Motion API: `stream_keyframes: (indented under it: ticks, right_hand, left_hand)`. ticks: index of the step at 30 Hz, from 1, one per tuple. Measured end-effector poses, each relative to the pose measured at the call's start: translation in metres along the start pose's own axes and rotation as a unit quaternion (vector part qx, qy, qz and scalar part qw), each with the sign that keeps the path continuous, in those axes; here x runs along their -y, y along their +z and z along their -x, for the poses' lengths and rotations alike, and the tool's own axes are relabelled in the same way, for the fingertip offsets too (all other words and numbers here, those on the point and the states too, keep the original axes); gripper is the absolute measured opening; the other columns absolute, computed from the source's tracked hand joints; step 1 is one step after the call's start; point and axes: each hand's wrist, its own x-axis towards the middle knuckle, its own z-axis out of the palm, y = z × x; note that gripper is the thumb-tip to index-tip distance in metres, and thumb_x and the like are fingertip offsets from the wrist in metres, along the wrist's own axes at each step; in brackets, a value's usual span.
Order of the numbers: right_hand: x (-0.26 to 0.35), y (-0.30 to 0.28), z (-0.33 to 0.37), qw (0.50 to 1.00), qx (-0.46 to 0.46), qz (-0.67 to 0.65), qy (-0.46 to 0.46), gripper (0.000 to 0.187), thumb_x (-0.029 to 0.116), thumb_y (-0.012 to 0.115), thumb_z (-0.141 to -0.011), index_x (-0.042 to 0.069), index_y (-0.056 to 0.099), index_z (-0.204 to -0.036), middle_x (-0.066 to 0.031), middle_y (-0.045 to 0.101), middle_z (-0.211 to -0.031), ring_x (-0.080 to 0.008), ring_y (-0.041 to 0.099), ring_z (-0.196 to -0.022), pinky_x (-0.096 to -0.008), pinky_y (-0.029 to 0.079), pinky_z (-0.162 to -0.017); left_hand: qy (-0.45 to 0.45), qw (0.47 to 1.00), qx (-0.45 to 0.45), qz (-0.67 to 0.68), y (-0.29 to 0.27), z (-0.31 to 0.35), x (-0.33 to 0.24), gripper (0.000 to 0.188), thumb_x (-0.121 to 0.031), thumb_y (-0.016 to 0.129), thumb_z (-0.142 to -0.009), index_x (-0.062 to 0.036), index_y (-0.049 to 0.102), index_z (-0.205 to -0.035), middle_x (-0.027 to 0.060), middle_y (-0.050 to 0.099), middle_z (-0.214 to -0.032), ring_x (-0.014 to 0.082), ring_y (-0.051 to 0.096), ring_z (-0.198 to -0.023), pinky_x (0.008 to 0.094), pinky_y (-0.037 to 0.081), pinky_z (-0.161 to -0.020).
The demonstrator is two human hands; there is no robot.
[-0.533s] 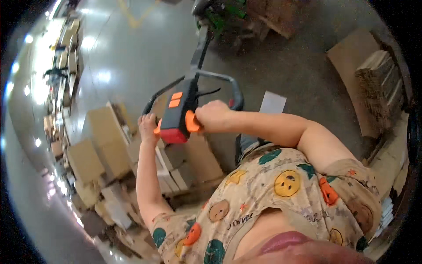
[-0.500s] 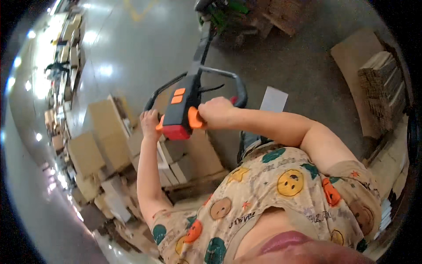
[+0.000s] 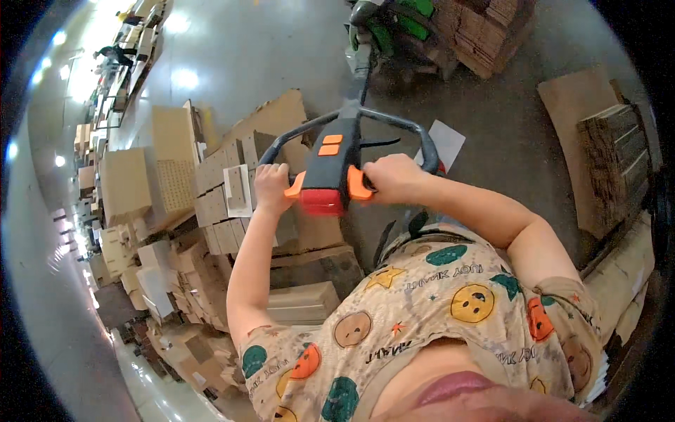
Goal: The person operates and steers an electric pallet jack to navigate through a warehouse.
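Both my hands grip the looped control handle of a pallet jack [image 3: 340, 163]. Its head is black with orange buttons, orange thumb levers and a red end piece toward me. My left hand [image 3: 273, 188] is wrapped round the left side of the loop, beside one orange lever. On the right side, my right hand [image 3: 395, 180] is closed round the grip next to the other lever. The steering arm [image 3: 361, 70] runs away from me to the green and grey body [image 3: 387, 24] at the top. My fingertips are partly hidden.
Stacked cardboard boxes [image 3: 232, 190] stand close on the left. Flattened cardboard bundles [image 3: 612, 155] lie at the right, and brown stacked cardboard [image 3: 485, 32] stands beyond the jack. A white sheet [image 3: 444, 143] lies on the floor. A distant person [image 3: 116, 55] is at the far left.
The handle and both hands have shifted right in view, and the handle is turned straighter. More of the jack's green body and the left box stacks shows. Both hands keep their hold.
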Motion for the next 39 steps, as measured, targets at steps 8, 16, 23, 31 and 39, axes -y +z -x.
stream_keyframes:
  ticks: [8,16,23,31,39]
  right_hand:
    - [0.019,0.053,0.063,1.000,-0.019,0.015,-0.012,0.054,0.050,0.074,-0.064,0.003,0.057,-0.086,-0.0184,0.062,-0.075,-0.0371,0.060,-0.074,-0.0437,0.047,-0.065]
    - [0.048,0.097,0.112,0.997,0.050,0.048,0.038,0.054,0.053,0.068,-0.067,0.007,0.061,-0.094,-0.0167,0.065,-0.084,-0.0346,0.062,-0.082,-0.0441,0.049,-0.071]
    - [0.061,0.130,0.150,0.996,0.068,0.058,0.012,0.057,0.054,0.070,-0.064,0.005,0.058,-0.089,-0.0163,0.063,-0.076,-0.0341,0.062,-0.076,-0.0427,0.048,-0.068]
    - [0.086,0.185,0.198,0.996,0.065,0.048,-0.042,0.055,0.056,0.066,-0.066,0.006,0.063,-0.089,-0.0158,0.065,-0.080,-0.0330,0.063,-0.078,-0.0426,0.049,-0.069]
    - [0.077,0.226,0.242,0.990,0.099,0.084,-0.048,0.057,0.058,0.068,-0.065,0.005,0.060,-0.085,-0.0157,0.063,-0.077,-0.0340,0.062,-0.075,-0.0428,0.048,-0.066]
  left_hand:
    - [0.018,1.000,-0.012,0.001,0.023,0.071,-0.039,0.035,-0.032,0.078,-0.054,-0.0105,0.052,-0.065,0.0072,0.059,-0.069,0.0260,0.058,-0.070,0.0358,0.044,-0.072]
    - [0.021,0.994,0.105,-0.022,0.021,0.145,-0.069,0.040,-0.029,0.080,-0.054,-0.0098,0.054,-0.078,0.0063,0.062,-0.078,0.0242,0.060,-0.078,0.0361,0.043,-0.078]
    - [0.007,0.996,0.085,-0.002,0.009,0.200,-0.108,0.032,-0.025,0.079,-0.057,-0.0088,0.055,-0.071,0.0082,0.060,-0.071,0.0250,0.059,-0.073,0.0351,0.041,-0.073]
    - [-0.024,0.993,0.107,-0.032,0.013,0.284,-0.150,0.032,-0.032,0.075,-0.059,-0.0095,0.056,-0.068,0.0078,0.060,-0.069,0.0244,0.060,-0.072,0.0355,0.043,-0.072]
    - [-0.087,0.989,0.115,-0.019,0.037,0.343,-0.210,0.028,-0.029,0.075,-0.057,-0.0097,0.058,-0.070,0.0081,0.063,-0.071,0.0231,0.061,-0.071,0.0344,0.043,-0.071]
